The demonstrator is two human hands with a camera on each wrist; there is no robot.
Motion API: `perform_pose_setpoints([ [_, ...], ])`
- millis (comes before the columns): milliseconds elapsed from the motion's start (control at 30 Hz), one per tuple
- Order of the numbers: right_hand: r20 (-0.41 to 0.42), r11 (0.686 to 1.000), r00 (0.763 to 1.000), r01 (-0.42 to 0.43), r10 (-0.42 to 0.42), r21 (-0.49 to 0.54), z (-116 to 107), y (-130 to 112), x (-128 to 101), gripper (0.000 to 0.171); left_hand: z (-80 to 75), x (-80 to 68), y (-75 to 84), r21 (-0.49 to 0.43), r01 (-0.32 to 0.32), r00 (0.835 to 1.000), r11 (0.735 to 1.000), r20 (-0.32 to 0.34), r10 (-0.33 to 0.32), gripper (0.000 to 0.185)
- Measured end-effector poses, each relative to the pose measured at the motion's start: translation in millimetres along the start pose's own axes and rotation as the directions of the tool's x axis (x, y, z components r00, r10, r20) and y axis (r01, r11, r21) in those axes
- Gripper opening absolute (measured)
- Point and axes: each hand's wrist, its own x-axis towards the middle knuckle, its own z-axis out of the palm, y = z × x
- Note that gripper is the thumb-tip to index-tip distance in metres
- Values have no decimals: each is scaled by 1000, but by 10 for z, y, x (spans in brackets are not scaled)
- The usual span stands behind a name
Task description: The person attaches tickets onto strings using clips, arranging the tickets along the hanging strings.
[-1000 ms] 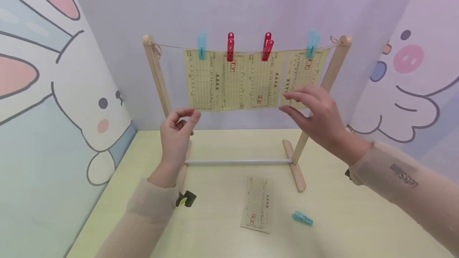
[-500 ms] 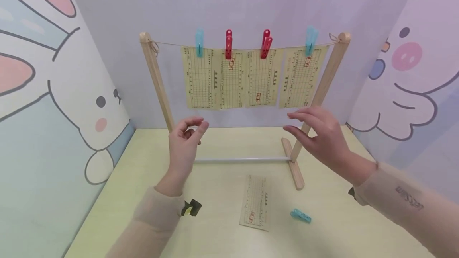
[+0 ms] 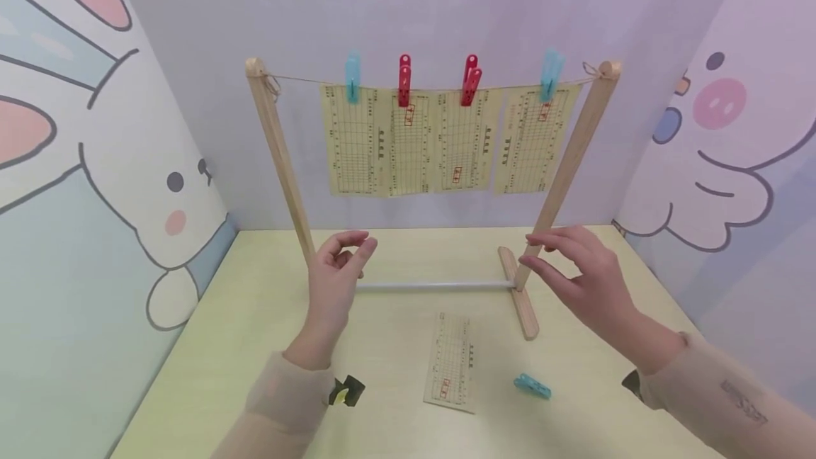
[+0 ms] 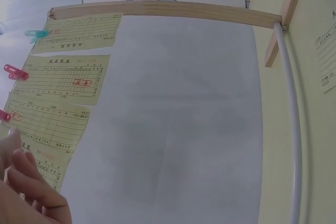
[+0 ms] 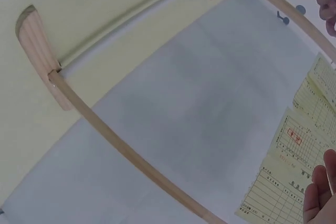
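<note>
Both hands are in the air in front of a small wooden drying rack, holding nothing. My left hand [image 3: 336, 278] has loosely curled fingers and overlaps the rack's left post [image 3: 280, 154]. Beside the right post [image 3: 576, 154], my right hand [image 3: 589, 278] keeps its thumb and fingers apart. Several pale yellow printed receipt slips [image 3: 411, 154] hang side by side from the string, below both hands' line of reach no more than before the wall. Red clothespins [image 3: 404, 81] hold the middle slips, light blue clothespins [image 3: 551, 76] the outer ones.
A thin pile of the same slips [image 3: 451, 363] lies on the pale yellow table [image 3: 382, 431], with a loose blue clothespin [image 3: 532, 386] to its right. A white crossbar [image 3: 440, 285] joins the rack's feet [image 3: 525, 314] behind them. Cartoon-printed walls stand at both sides.
Both hands have moved down from the hanging slips toward the table; each has also drifted to the right. The slips, the pile and the loose clothespin stay in place.
</note>
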Motion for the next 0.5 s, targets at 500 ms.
perform_pose_setpoints([
  [500,-44,935,939,-335,342,115,-67,-94,-414,35,-41,-198,-386,46,133,991,990,-34,-132,24],
])
